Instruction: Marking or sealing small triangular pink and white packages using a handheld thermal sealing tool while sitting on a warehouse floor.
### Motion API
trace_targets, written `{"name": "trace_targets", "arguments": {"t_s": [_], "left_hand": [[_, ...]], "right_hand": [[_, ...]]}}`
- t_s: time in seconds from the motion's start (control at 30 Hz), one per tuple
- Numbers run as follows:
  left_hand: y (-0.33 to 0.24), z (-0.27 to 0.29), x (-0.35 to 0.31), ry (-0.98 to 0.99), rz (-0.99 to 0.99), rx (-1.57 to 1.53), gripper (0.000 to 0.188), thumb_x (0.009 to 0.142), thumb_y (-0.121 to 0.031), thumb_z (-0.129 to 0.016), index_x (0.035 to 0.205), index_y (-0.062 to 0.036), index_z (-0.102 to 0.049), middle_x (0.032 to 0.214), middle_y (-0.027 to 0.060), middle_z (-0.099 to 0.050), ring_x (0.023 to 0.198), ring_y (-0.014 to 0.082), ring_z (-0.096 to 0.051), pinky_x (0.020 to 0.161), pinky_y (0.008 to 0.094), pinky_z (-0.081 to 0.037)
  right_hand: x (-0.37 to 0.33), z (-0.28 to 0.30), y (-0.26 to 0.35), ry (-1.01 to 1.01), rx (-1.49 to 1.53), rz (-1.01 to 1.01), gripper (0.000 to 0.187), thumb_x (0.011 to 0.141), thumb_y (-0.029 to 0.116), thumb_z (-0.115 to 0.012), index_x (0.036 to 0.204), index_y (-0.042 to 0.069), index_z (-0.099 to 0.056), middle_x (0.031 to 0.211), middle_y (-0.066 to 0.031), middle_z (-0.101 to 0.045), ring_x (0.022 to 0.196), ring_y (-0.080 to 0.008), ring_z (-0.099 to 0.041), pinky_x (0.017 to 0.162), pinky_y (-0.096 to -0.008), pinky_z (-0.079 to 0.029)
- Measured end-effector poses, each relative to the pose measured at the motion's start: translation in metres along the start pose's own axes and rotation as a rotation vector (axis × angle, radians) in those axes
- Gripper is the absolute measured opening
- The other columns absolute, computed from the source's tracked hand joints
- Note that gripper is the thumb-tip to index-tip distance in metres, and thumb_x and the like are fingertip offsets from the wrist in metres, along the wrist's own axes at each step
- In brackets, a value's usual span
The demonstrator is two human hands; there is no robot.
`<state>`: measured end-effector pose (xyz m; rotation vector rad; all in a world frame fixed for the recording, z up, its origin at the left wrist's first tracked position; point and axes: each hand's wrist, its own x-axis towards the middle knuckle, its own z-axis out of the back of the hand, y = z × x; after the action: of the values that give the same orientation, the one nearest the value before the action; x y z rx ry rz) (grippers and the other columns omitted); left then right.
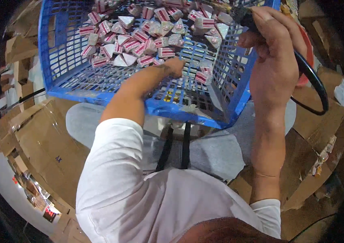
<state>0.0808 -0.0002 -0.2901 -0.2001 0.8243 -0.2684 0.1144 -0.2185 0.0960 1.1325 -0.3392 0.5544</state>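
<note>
A blue plastic crate [99,97] stands in front of me, holding many small silvery-white wedges with red-pink stripes, like miniature cake slices [140,35]. My left hand [174,67] reaches down into it, just below the pile, with its fingers curled in. What those fingers hold, if anything, is hidden. One striped piece [202,77] lies apart near the crate's right wall. Above that right wall, my right hand [277,44] is closed round a dark tool [249,21] with a thick black cord [319,91]. The tool's far end points left over the crate; its kind is unclear.
Flattened cardboard [46,141] covers the floor on the left, with more cardboard [305,121] on the right. A red round rim [307,48] shows behind my right hand. My light-coloured trouser legs [216,152] are beneath the crate's near edge.
</note>
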Motion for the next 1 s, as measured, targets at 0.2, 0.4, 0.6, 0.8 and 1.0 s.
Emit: {"name": "trace_targets", "arguments": {"t_s": [0.2, 0.4, 0.6, 0.8, 1.0], "left_hand": [[0.020, 0.111, -0.109, -0.240, -0.063, -0.450, 0.070, 0.065, -0.039, -0.082, 0.124, -0.0092, -0.058, 0.115, 0.0211, -0.064, 0.109, 0.0312, -0.061, 0.095, 0.0403, -0.049], [0.015, 0.200, -0.265, -0.682, -0.051, -1.000, 0.046, 0.089, -0.028, -0.063, 0.125, -0.0001, -0.056, 0.104, 0.0110, -0.065, 0.089, 0.0143, -0.062, 0.075, 0.0309, -0.051], [-0.056, 0.190, -0.292, -0.605, -0.409, -1.809, 0.044, 0.097, -0.030, -0.048, 0.133, -0.0050, -0.047, 0.108, 0.0102, -0.063, 0.092, 0.0190, -0.066, 0.073, 0.0346, -0.058], [-0.103, 0.157, -0.271, -0.411, -0.442, -1.853, 0.054, 0.101, -0.048, -0.045, 0.128, -0.0016, -0.048, 0.108, 0.0094, -0.062, 0.094, 0.0191, -0.064, 0.076, 0.0341, -0.056], [-0.104, 0.145, -0.271, -0.720, -0.430, -1.378, 0.077, 0.077, -0.065, -0.071, 0.114, -0.0002, -0.052, 0.096, 0.0074, -0.062, 0.084, 0.0131, -0.057, 0.071, 0.0276, -0.046]], "right_hand": [[-0.002, -0.012, 0.002, -0.206, 0.520, -0.355, 0.024, 0.094, 0.015, -0.059, 0.107, -0.003, -0.068, 0.102, -0.0093, -0.067, 0.072, -0.0151, -0.064, 0.068, -0.0270, -0.051], [0.001, -0.027, 0.021, -0.168, 0.481, -0.342, 0.023, 0.090, 0.019, -0.064, 0.102, 0.000, -0.068, 0.076, -0.0073, -0.066, 0.068, -0.0138, -0.061, 0.065, -0.0281, -0.049], [-0.008, -0.067, 0.033, -0.065, 0.293, -0.317, 0.030, 0.094, 0.024, -0.061, 0.110, -0.001, -0.064, 0.094, -0.0099, -0.066, 0.081, -0.0166, -0.066, 0.077, -0.0310, -0.053], [-0.031, -0.100, 0.029, -0.181, 0.290, -0.214, 0.036, 0.091, 0.034, -0.066, 0.104, 0.001, -0.066, 0.090, -0.0117, -0.066, 0.084, -0.0220, -0.063, 0.076, -0.0343, -0.049], [-0.028, -0.106, 0.040, -0.149, 0.465, -0.426, 0.034, 0.094, 0.029, -0.064, 0.110, -0.001, -0.061, 0.088, -0.0086, -0.065, 0.079, -0.0156, -0.064, 0.074, -0.0309, -0.051]]}}
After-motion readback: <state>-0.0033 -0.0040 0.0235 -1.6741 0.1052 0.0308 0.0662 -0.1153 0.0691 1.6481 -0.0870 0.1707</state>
